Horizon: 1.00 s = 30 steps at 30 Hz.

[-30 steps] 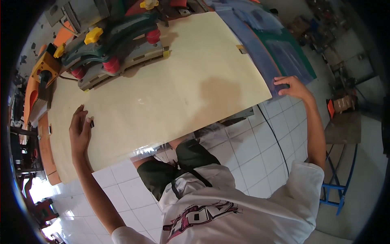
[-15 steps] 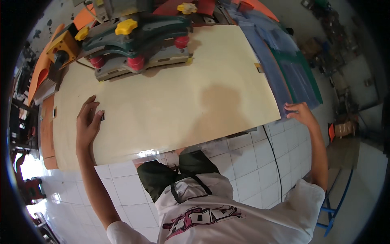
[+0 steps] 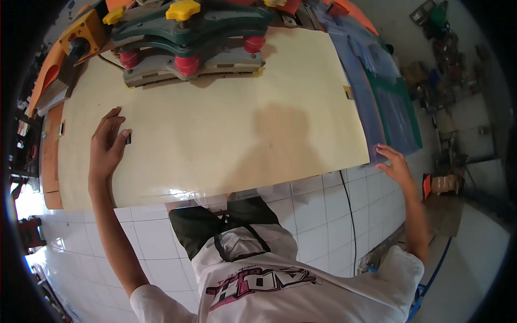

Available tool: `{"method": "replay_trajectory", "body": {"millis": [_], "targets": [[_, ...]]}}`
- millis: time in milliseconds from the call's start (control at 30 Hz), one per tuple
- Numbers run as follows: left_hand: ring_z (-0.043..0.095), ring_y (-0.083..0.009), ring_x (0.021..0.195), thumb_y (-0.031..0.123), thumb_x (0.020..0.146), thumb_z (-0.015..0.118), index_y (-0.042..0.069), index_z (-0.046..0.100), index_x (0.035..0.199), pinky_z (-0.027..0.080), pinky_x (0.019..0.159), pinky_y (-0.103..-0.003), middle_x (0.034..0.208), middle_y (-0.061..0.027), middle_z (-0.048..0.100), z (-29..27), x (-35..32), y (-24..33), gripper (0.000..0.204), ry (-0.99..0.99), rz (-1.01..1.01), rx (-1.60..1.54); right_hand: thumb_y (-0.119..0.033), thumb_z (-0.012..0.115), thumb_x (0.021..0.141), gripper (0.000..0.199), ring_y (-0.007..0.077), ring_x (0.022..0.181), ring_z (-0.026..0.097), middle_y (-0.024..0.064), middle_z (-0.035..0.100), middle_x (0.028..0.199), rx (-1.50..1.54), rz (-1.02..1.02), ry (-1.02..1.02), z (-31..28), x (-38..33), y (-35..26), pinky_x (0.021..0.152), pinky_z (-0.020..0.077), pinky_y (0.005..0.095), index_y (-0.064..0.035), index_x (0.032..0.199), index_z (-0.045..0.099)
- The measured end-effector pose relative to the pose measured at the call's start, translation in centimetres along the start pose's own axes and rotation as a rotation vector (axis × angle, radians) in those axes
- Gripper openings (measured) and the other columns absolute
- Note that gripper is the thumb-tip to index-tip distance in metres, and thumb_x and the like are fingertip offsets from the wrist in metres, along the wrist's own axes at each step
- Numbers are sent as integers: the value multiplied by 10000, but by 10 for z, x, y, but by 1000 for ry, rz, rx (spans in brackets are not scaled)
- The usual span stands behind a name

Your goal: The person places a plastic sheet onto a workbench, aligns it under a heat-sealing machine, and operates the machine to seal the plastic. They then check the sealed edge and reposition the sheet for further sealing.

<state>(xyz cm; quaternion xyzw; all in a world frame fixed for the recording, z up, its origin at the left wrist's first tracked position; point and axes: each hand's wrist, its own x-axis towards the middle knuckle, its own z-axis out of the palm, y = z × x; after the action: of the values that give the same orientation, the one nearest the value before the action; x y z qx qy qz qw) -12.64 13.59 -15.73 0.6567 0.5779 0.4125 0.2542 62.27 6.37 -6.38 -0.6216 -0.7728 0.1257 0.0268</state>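
Head cam: bare hands at either end of a big cream sheet

So the cream sheet (image 3: 226,126) lies flat across the work surface and takes up most of the middle, its near edge running just in front of the person's dark shorts (image 3: 196,229). Left hand (image 3: 109,142) is over the left part of it, fingers stretched forward and loose, thumb set well away from them. There's a small black piece (image 3: 128,138) right at the thumb tip, but honestly can't tell if the thumb is touching it or just beside it.

Right hand (image 3: 395,163) is out past the near right corner, fingers a bit bent, thumb apart with a smallish gap. Can't tell whether those fingertips touch the bluish clear plastic (image 3: 358,97) that runs along that side.

Toward the back left, a dark green machine frame (image 3: 215,29) sits above the sheet, with yellow star knobs (image 3: 183,9) on top, red cylinders (image 3: 187,64) underneath and a grey bar (image 3: 221,69) below those. Yellow control box (image 3: 83,32) is left of it, and a strip of brown board (image 3: 52,156) peeks out past the sheet's left edge. White floor tiles (image 3: 161,234) and a black cable (image 3: 350,220) down below.
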Motion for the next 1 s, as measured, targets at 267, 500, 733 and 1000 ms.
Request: {"method": "replay_trajectory", "body": {"millis": [267,500,733,1000], "targets": [[508,-318,1335,58,907,626,-61,612,1136,426,1087,-383,1412,-196,546,-1,1,1,258,-6,60,97,-7,707,849,315,321,1062,687,177,708,1152,-56,-64,179,8,-8,7,928,545,352,18,1163,694],[506,-322,1335,59,918,625,-61,605,1152,433,1082,-388,1417,-203,538,-1,2,-1,264,-21,77,123,1,708,845,170,315,916,703,176,716,1001,-49,57,24,-9,8,-7,778,559,361,21,1014,712],[445,-316,1387,-11,924,587,-66,573,1182,373,1151,-407,1455,-217,488,-1,1,-5,265,-47,41,22,-64,805,750,284,348,902,694,180,712,1015,-58,-31,82,-5,5,-12,799,548,378,21,1005,712],[479,-306,1361,13,916,610,-68,591,1173,406,1135,-399,1438,-199,513,1,2,1,269,-32,38,54,-49,815,743,309,270,895,711,187,732,940,68,94,-9,-16,21,7,766,551,354,26,1033,739]]}}
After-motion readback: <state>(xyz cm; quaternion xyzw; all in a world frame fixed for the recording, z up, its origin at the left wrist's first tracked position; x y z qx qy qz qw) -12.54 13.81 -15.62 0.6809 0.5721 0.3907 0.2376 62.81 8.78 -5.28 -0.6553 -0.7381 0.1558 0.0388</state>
